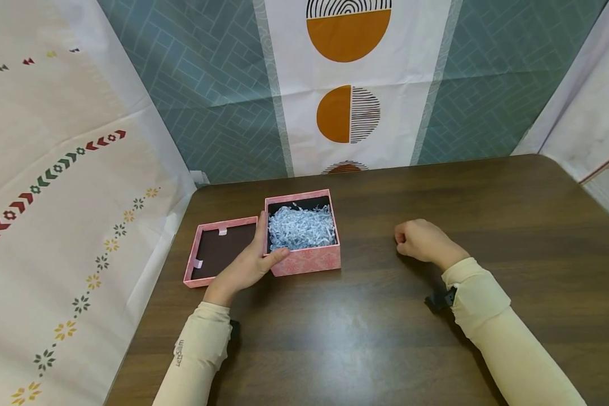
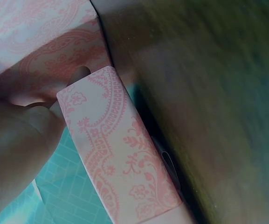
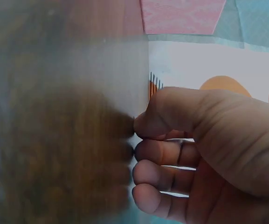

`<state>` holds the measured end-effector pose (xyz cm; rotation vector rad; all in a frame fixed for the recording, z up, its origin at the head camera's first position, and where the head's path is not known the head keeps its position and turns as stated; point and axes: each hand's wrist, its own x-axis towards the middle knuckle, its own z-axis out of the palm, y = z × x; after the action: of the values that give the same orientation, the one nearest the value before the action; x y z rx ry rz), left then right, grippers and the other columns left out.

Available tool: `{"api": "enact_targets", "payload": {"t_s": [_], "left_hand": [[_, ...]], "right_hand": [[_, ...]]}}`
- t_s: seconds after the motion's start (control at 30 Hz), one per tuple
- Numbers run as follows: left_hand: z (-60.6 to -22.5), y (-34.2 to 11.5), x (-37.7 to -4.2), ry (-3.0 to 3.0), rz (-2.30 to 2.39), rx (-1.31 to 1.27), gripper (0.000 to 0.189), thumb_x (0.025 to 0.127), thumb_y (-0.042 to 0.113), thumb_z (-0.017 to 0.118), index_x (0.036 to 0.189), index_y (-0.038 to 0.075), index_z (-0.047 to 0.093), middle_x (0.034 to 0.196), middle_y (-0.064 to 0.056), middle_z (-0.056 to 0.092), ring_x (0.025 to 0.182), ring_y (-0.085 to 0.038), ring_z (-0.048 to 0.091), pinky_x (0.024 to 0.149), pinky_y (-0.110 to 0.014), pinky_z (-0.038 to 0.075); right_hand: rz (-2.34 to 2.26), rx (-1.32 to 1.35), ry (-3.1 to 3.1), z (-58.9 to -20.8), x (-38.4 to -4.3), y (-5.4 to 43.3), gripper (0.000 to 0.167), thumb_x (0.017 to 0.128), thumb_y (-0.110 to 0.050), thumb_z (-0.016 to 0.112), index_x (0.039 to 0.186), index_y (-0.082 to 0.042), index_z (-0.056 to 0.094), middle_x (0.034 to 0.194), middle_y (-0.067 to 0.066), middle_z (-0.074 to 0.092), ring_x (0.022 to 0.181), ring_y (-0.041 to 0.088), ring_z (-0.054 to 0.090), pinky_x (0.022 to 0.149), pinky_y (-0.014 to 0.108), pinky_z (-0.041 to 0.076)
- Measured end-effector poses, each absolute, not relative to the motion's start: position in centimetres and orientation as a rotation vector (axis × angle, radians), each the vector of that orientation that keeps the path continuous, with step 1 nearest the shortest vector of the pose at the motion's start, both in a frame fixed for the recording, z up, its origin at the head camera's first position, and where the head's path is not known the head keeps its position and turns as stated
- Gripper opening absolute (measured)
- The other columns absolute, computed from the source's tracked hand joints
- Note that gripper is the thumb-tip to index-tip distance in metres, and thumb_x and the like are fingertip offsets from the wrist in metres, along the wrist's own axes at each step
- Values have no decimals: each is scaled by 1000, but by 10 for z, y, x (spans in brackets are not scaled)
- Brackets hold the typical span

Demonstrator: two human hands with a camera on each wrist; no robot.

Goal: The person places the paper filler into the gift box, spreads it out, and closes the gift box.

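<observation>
A pink patterned box stands without its lid on the table, with pale blue shredded paper inside. At its front left corner my left hand holds it, thumb along the front face and fingers on the left side. The box lid lies upside down to the left, dark inside with small light tabs; the left wrist view shows the lid's patterned side close by. To the right of the box, my right hand rests on the table, fingers loosely curled, fingertips touching the wood and nothing held.
The dark wooden table extends in front of and to the right of the box. A patterned cloth hangs behind the table, and a white cloth with printed motifs hangs along the left.
</observation>
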<state>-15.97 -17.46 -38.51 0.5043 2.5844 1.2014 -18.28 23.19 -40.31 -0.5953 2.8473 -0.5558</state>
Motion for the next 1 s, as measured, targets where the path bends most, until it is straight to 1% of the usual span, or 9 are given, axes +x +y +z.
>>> {"api": "enact_targets", "payload": {"t_s": [0.17,0.3,0.4,0.53,0.63,0.8,1.0], "left_hand": [[-387,-175,-159,2574,1195,489,108,96,53,61,158,27,-24,166,1,-22,153,-35,-1,115,-62,14],[-387,-175,-159,2567,1197,490,109,96,54,61,158,26,-24,166,0,-22,153,-35,0,115,-62,13],[-386,-175,-159,2565,1202,484,109,95,55,61,157,28,-25,166,3,-22,153,-32,0,116,-60,14],[-384,-175,-161,2571,1202,490,109,95,57,61,157,30,-24,165,5,-22,153,-28,0,117,-57,14],[-383,-175,-161,2579,1201,515,109,95,56,61,158,27,-24,166,2,-20,153,-30,1,117,-58,15],[-383,-174,-162,2587,1196,521,109,96,55,61,158,26,-24,167,0,-20,153,-31,1,117,-58,15],[-385,-174,-161,2581,1189,506,108,96,54,61,158,26,-23,166,2,-20,153,-31,0,117,-58,14]], "right_hand": [[-843,-584,2733,-412,-188,242,16,86,-4,65,76,-13,56,67,-3,47,61,16,45,59,32,36],[-1163,-485,2558,-413,-189,256,10,92,-1,61,84,-6,58,70,2,47,59,18,47,57,30,41],[-1245,-440,2491,-412,-188,260,6,96,-1,60,90,-3,61,73,5,51,59,19,49,55,30,45],[-1081,-496,2610,-408,-187,253,5,93,-3,66,89,-6,67,76,0,58,63,18,51,58,32,46],[-929,-551,2719,-406,-187,247,6,90,-2,70,86,-7,68,74,-2,61,65,17,52,62,34,44],[-770,-592,2812,-405,-184,237,11,87,-3,73,82,-8,66,70,-4,60,64,16,51,63,35,43],[-587,-643,2866,-400,-179,225,15,90,-3,71,78,-9,64,68,-3,57,63,18,51,62,37,45]]}}
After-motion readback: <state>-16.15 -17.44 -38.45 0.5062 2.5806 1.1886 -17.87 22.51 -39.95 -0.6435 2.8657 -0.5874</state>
